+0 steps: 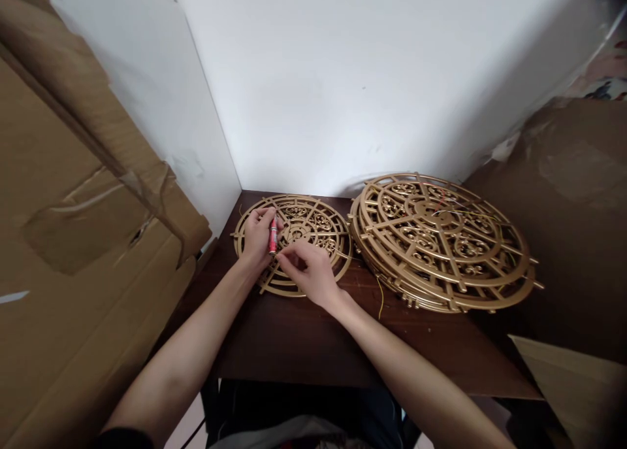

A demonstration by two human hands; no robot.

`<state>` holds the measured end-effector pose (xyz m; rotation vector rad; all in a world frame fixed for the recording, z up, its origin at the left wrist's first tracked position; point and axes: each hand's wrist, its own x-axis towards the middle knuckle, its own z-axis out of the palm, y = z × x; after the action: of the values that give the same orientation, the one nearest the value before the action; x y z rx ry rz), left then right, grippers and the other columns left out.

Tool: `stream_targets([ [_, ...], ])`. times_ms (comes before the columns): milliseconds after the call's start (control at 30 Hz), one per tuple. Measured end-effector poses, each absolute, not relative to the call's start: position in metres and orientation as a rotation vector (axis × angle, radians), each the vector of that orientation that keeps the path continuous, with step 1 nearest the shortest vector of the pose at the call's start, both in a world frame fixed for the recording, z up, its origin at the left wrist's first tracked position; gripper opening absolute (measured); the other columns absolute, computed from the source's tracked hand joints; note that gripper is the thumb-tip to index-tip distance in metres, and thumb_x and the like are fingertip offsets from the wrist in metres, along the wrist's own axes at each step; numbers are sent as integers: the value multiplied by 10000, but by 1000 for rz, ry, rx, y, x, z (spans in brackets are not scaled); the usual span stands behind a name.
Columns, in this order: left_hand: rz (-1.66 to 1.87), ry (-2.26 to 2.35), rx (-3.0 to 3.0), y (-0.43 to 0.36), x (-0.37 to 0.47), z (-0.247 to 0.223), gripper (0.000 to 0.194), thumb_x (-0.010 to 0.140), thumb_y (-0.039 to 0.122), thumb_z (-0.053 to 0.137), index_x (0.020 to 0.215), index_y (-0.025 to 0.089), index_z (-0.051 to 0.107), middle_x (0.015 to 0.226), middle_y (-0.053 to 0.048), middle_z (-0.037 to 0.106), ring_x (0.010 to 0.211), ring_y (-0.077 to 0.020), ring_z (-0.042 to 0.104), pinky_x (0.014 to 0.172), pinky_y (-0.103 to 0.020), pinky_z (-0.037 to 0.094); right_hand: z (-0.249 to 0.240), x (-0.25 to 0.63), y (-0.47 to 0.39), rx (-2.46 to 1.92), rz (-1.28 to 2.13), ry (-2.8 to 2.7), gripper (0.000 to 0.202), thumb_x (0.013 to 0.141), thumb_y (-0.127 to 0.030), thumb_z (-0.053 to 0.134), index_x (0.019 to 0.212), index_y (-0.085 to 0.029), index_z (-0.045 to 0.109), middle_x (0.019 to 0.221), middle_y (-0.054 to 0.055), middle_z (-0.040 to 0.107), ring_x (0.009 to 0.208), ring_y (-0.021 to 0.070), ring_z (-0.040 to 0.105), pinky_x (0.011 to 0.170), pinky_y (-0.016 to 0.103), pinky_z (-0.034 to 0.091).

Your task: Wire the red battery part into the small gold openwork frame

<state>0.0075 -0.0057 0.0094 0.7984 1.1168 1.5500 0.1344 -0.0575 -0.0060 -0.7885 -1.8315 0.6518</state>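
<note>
My left hand (255,237) is closed around a small red tube (273,237) with pale print, which stands nearly upright in its grip. Just right of the tube's lower end, my right hand (309,271) has its thumb and fingertips pinched together. Whatever may be between those fingertips is too small to make out. Both hands are over a round gold-coloured openwork panel (343,259) with rings, spokes and scrollwork, lying flat on the dark brown table (294,344). The hands hide part of its left and front.
To the right lies a stack of similar gold panels (482,292), with thin wires on top. A yellow wire (381,299) hangs from the stack onto the table. A white wall (343,96) rises behind. Cardboard (73,272) stands at the left, more cardboard (578,227) at the right.
</note>
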Motion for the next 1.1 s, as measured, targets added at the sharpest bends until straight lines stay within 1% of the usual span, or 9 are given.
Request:
stream_targets([
  [133, 1582, 1144, 766, -6, 10, 10, 207, 803, 278, 622, 821, 186, 438, 498, 75, 540, 340, -47, 403, 342, -132, 311, -11, 132, -58, -779, 604, -1848, 172, 905, -290, 536, 798, -192, 629, 656, -16, 534, 586, 111, 474, 593, 239, 375],
  [333, 1608, 1157, 716, -7, 13, 12, 117, 839, 193, 550, 806, 181, 440, 489, 71, 537, 338, -49, 408, 339, -133, 317, -15, 131, -57, -800, 505, -1854, 174, 907, -263, 526, 799, -171, 627, 618, -27, 478, 570, 104, 455, 576, 227, 363],
  [433, 1606, 1169, 710, -7, 14, 12, 106, 849, 184, 534, 797, 177, 442, 479, 69, 535, 319, -46, 384, 330, -136, 308, -16, 131, -56, -793, 478, -1858, 179, 915, -276, 523, 824, -169, 634, 611, -31, 463, 558, 100, 445, 566, 225, 359],
  [567, 1633, 1161, 694, -8, 14, 11, 125, 835, 194, 555, 803, 181, 435, 481, 72, 534, 325, -47, 392, 338, -132, 312, -18, 132, -56, -819, 453, -1867, 198, 925, -290, 512, 822, -169, 631, 617, -27, 469, 567, 102, 453, 568, 224, 362],
  [700, 1642, 1176, 720, -12, 17, 12, 165, 814, 234, 588, 823, 189, 430, 497, 79, 538, 325, -50, 402, 341, -141, 323, -19, 132, -56, -862, 386, -1880, 217, 925, -302, 499, 799, -173, 621, 602, -28, 499, 549, 96, 464, 553, 216, 358],
  [833, 1668, 1269, 770, -15, 20, 14, 134, 819, 230, 566, 835, 186, 441, 503, 80, 531, 324, -61, 412, 330, -158, 322, -18, 131, -57, -929, 201, -1904, 217, 892, -282, 504, 731, -179, 608, 574, -30, 560, 502, 86, 480, 529, 218, 333],
  [1100, 1735, 1309, 707, -13, 24, 11, 140, 817, 209, 547, 829, 201, 408, 479, 96, 513, 308, -60, 379, 318, -156, 300, -20, 129, -58, -1090, 13, -2031, 182, 854, -252, 523, 713, -187, 618, 617, -5, 665, 547, 118, 605, 542, 232, 332],
])
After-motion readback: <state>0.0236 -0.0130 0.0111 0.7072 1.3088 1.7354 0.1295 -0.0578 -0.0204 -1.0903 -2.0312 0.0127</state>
